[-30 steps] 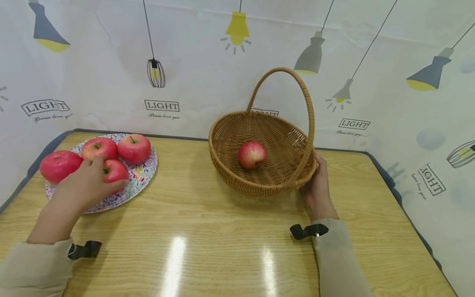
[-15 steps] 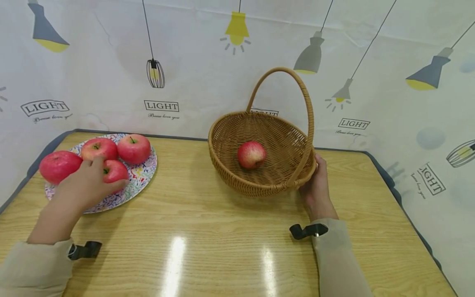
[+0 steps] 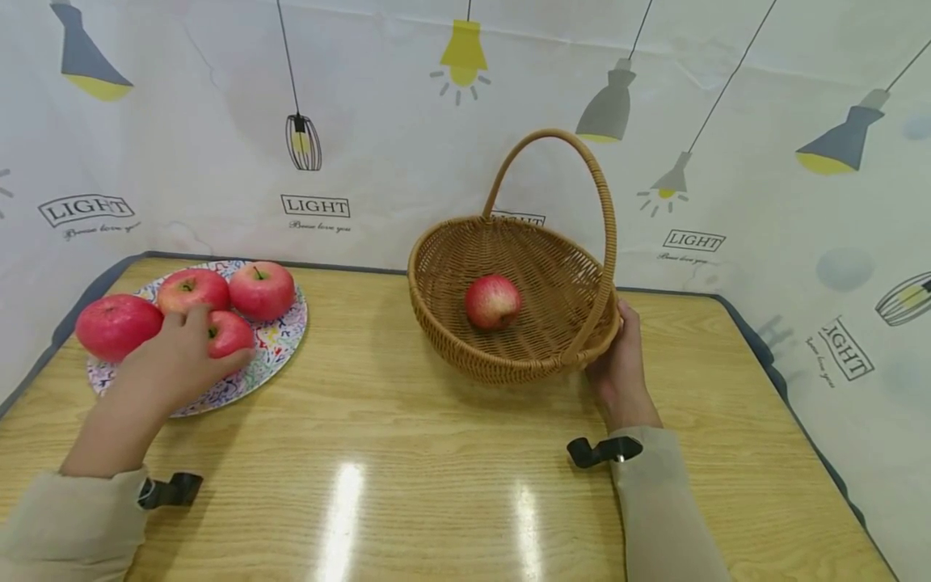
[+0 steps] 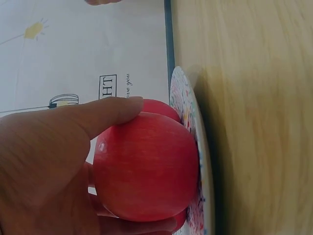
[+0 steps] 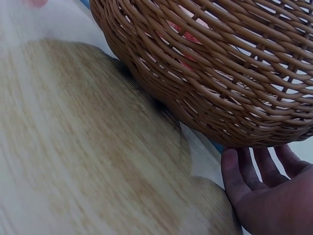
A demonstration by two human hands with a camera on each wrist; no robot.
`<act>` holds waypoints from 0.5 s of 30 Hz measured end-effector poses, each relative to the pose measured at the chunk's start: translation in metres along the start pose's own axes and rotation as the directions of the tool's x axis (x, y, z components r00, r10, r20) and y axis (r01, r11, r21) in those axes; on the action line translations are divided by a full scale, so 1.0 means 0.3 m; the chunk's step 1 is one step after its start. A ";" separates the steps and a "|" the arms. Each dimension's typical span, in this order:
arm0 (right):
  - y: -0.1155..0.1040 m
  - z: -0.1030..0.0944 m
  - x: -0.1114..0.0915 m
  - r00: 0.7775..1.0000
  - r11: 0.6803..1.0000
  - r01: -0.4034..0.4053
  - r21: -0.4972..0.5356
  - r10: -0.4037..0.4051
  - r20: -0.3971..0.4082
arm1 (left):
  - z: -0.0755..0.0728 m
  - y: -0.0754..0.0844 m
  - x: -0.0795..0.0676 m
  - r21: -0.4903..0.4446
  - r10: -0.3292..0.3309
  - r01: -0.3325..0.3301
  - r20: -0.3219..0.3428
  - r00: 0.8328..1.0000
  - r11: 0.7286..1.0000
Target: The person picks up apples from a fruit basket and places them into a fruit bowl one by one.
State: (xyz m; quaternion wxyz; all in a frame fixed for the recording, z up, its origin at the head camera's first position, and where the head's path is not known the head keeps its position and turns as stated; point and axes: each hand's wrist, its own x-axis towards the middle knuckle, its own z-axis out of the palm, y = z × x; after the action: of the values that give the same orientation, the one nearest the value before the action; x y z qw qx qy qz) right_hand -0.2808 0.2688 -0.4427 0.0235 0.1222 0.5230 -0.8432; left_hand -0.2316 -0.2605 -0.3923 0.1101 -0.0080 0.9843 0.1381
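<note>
On the patterned plate [image 3: 284, 356], my left hand [image 3: 167, 360] grips a red apple [image 4: 146, 169], thumb over one side and fingers round the other. The hand covers part of it in the head view. Three more apples [image 3: 263, 291] crowd behind and left of it on the plate. My right hand [image 3: 624, 380] lies against the outer right end of a wicker basket [image 3: 502, 368]; in the right wrist view, its fingertips [image 5: 230, 159] meet the woven underside. Inside the basket rests one red apple [image 3: 493, 302]. The arched handle [image 3: 609, 218] rises above it.
The basket and plate stand towards the back of a light wooden table [image 3: 407, 477]. Close behind the table hangs a white cloth [image 3: 378, 121] printed with lamps. Black wrist mounts [image 3: 170, 490] sit on both sleeves.
My left hand and the gripped apple have shifted slightly to the right. The right hand and the basket have stayed in place.
</note>
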 end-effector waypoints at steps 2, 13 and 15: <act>0.001 0.000 0.000 1.000 1.000 -0.002 0.007 0.002 -0.005 | 0.004 0.002 0.002 0.002 0.002 -0.002 0.003 1.000 1.000; 0.001 0.000 0.003 1.000 1.000 0.006 0.024 -0.006 0.006 | 0.011 0.003 0.008 0.006 -0.006 0.006 -0.001 1.000 1.000; 0.001 -0.001 0.003 1.000 1.000 0.000 0.020 0.000 0.004 | 0.011 0.004 0.009 0.008 -0.007 0.007 0.001 1.000 1.000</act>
State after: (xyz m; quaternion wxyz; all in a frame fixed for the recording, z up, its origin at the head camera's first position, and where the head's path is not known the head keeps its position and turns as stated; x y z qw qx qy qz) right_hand -0.2816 0.2692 -0.4433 0.0235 0.1209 0.5146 -0.8486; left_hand -0.2337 -0.2585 -0.3957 0.1111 -0.0107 0.9847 0.1340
